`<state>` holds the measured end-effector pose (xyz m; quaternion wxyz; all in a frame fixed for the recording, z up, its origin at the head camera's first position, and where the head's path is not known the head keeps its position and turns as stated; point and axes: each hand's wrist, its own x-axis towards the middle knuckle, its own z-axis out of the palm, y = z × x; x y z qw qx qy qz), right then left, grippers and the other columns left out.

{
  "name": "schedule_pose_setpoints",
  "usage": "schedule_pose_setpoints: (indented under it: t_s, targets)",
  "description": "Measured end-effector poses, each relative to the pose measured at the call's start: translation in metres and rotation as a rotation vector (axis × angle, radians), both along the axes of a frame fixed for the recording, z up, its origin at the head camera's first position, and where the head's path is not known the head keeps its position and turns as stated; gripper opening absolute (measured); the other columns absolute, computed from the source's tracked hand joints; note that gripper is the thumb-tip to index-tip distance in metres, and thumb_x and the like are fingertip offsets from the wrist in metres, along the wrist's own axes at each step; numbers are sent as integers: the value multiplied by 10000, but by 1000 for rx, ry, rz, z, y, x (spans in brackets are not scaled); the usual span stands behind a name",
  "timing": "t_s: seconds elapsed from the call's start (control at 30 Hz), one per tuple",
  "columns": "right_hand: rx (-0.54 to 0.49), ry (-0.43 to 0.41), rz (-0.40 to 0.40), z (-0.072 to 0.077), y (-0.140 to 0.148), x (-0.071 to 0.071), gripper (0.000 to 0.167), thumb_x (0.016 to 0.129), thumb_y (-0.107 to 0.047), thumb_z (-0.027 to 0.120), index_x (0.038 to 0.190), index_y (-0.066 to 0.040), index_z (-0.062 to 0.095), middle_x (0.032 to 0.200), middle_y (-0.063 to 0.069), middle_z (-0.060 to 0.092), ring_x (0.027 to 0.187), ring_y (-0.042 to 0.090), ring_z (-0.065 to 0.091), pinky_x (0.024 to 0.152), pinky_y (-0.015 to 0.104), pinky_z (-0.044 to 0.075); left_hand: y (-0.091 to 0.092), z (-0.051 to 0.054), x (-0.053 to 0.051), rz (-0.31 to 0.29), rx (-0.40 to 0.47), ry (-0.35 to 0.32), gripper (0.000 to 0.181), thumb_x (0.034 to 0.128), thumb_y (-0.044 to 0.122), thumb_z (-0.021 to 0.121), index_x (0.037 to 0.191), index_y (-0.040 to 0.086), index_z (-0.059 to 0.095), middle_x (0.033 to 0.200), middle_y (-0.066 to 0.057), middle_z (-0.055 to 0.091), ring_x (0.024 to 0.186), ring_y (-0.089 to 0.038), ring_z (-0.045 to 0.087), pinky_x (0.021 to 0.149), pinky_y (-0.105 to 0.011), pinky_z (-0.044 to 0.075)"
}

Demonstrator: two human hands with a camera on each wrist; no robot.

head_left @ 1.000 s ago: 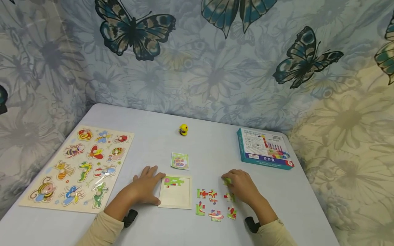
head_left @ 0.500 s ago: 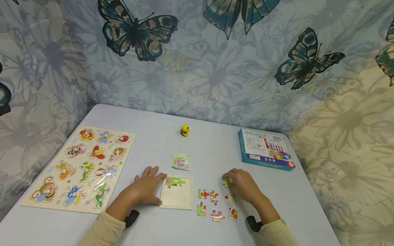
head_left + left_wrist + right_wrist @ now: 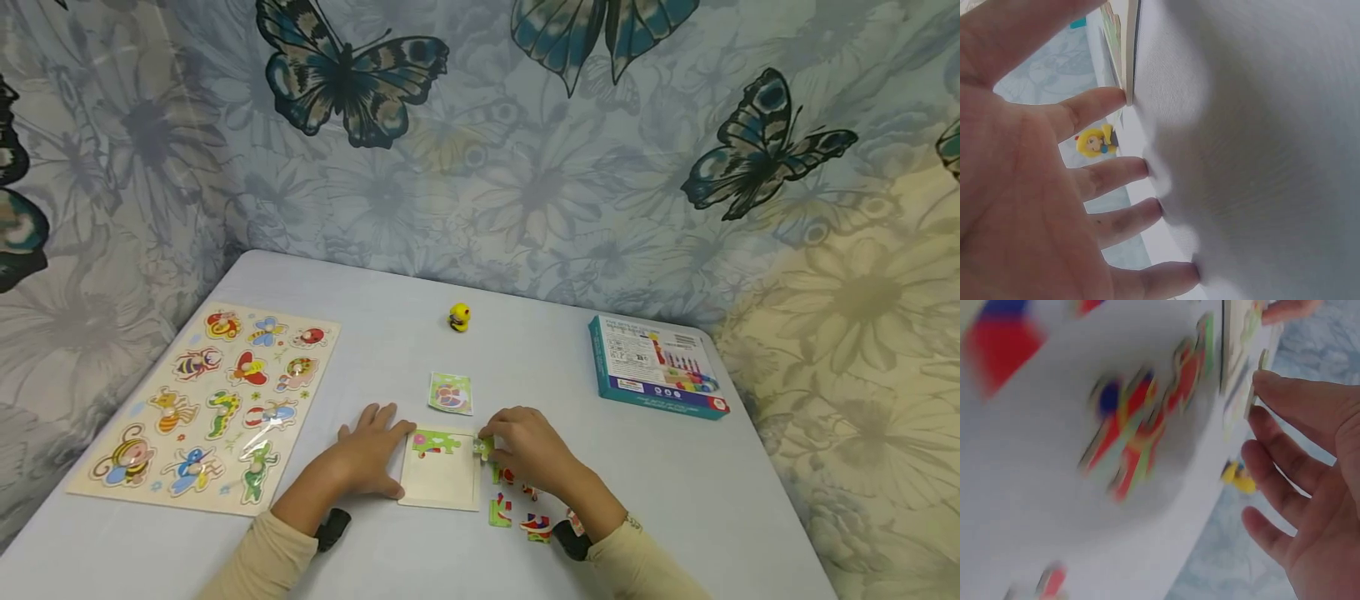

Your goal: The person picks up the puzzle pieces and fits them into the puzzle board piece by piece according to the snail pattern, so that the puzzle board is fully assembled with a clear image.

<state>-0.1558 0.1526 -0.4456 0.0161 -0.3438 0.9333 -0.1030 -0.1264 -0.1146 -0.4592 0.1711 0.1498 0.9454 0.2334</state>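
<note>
In the head view my left hand (image 3: 360, 462) lies spread at the left side of a shallow wooden puzzle tray (image 3: 438, 490). Its index finger (image 3: 1094, 106) touches the tray's edge in the left wrist view, and its other fingertips rest on the tabletop. Joined green pieces (image 3: 435, 442) fill the tray's upper left. By the tray's upper right edge, my right hand (image 3: 536, 454) pinches a green jigsaw piece (image 3: 482, 447) between thumb and finger. The right wrist view shows that piece (image 3: 1264, 360) edge-on, raised off the table. Loose jigsaw pieces (image 3: 500, 510) lie below the right hand, partly hidden by it.
A picture card (image 3: 451, 393) lies behind the tray, with a small yellow figure (image 3: 459, 317) farther back. On the left is a large insect puzzle board (image 3: 202, 408). A teal-edged box (image 3: 660, 367) sits at the back right. Patterned walls border the table.
My right hand has picked up the green jigsaw piece from the right-hand column and carried it left to the tray's edge. The left hand keeps its place; the head view has shifted slightly.
</note>
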Motion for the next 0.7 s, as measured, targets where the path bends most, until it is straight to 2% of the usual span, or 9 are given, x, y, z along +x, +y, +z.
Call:
schedule_pose_setpoints:
  t_s: [0.27, 0.43, 0.7]
  targets:
    - [16, 27, 46, -11, -20, -4, 188, 817, -168, 778, 1004, -147, 773, 1024, -28, 711, 1000, 166, 633, 958, 441, 467, 0, 1, 1, 0, -8, 4, 856, 634, 267, 909, 1373, 101, 510, 1527, -257, 295, 1421, -483, 186, 969, -789, 232]
    - [43, 32, 29, -15, -25, -6, 185, 818, -172, 773, 1003, -172, 777, 1023, -43, 706, 1009, 159, 623, 973, 432, 455, 0, 0, 1, 0, -14, 7, 854, 632, 273, 911, 1368, 105, 513, 1523, -255, 301, 1419, -480, 192, 966, -787, 240]
    - [66, 46, 9, -14, -30, -6, 177, 812, -180, 779, 989, -184, 780, 1019, -39, 707, 1010, 170, 619, 974, 436, 453, 0, 1, 0, 2, -13, 1, 851, 637, 274, 908, 1371, 105, 512, 1526, -250, 298, 1421, -477, 187, 972, -785, 236]
